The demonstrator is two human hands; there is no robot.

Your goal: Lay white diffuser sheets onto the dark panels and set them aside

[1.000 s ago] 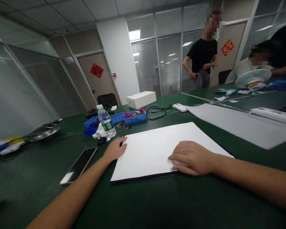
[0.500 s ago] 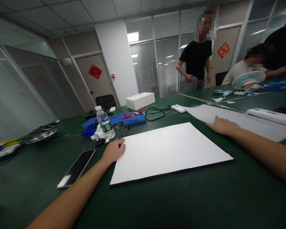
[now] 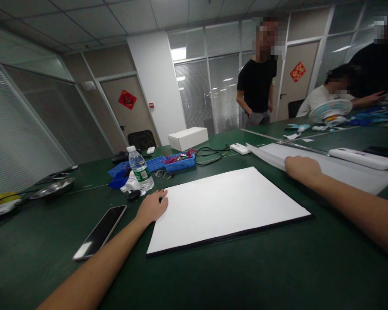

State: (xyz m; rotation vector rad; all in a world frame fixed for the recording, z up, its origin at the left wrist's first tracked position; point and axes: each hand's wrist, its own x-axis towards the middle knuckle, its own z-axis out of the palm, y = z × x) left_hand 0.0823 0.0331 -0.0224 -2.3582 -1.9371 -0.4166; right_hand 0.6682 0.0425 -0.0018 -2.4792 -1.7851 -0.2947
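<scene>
A flat white board [image 3: 228, 206] with a dark edge lies on the green table in front of me. At its upper left corner, my left hand [image 3: 151, 206] rests with fingers lying apart on the surface. To the right, my right hand [image 3: 302, 170] is closed on the near edge of a large white sheet [image 3: 339, 165], which looks like paper or thin film. The sheet's left edge is lifted and curls slightly. The right fingertips are partly hidden behind the hand.
Left of the board are a phone [image 3: 100, 232], a black mouse [image 3: 134, 195] and a water bottle [image 3: 140, 168]. Behind stand blue trays [image 3: 180, 162] with small parts, glasses [image 3: 164, 174] and a white box [image 3: 188, 138]. A long white device [image 3: 364, 158] borders the sheet. Several people are across the table.
My right hand has closed on the sheet's edge and raised it a little; before, its fingers lay stretched over it. My left hand stays on the board. The view shifts slightly.
</scene>
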